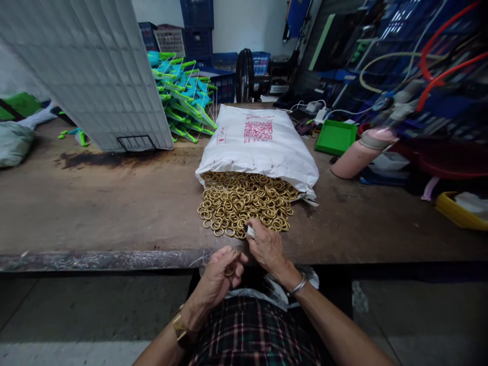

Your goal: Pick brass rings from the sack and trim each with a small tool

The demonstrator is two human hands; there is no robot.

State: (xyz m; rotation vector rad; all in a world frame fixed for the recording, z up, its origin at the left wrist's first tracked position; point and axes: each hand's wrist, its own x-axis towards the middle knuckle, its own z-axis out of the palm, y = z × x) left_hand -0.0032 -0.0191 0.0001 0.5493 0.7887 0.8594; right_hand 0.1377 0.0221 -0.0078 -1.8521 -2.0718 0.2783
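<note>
A heap of gold-coloured rings (244, 203) spills from the open mouth of a white sack (290, 152) onto the table. My left hand (219, 277) is curled just off the table's front edge, closed around a few rings (230, 269), partly hidden by the fingers. To its right, my right hand (267, 246) reaches the near edge of the heap with fingers bent together. A small white piece with a dark tip (250, 231) shows at those fingers; whether it is a finger wrap or something held, I cannot tell.
A grey-white ribbed panel (95, 76) stands at left, beside stacked green and blue plastic parts (183, 96). On the right are a green tray (335, 137), a pink bottle (358, 155) with red hoses, and a yellow basin (461, 211). The wooden table (114, 208) ends near my lap.
</note>
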